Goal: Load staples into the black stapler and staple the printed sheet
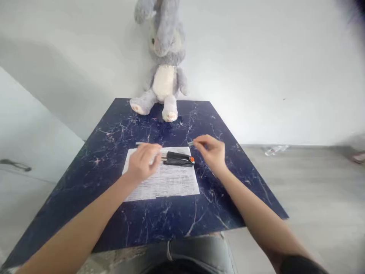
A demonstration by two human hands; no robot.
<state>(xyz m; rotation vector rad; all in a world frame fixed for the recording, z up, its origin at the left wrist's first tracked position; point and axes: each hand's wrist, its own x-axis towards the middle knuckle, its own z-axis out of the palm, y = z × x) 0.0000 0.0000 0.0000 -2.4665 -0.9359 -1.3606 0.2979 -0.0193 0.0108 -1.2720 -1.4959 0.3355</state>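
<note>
A black stapler (178,161) with an orange tip lies across the printed paper sheets (173,186). A thin pale metal piece (164,159) sticks out of its left end. Close to that end is my left hand (144,160), its fingers curved and the thumb apart from them; I see nothing between them. My right hand (209,150), raised beyond the right edge of the paper, pinches a small grey strip (190,144) that looks like a strip of staples. Behind my left hand, partly hidden by it, is another thin greyish strip (139,143).
A grey plush rabbit (165,82) sits at the back of the dark blue marbled table (159,219), against the white wall. On the floor to the right lies a crumpled clear thing (276,150). A dark cable (15,164) is at the far left.
</note>
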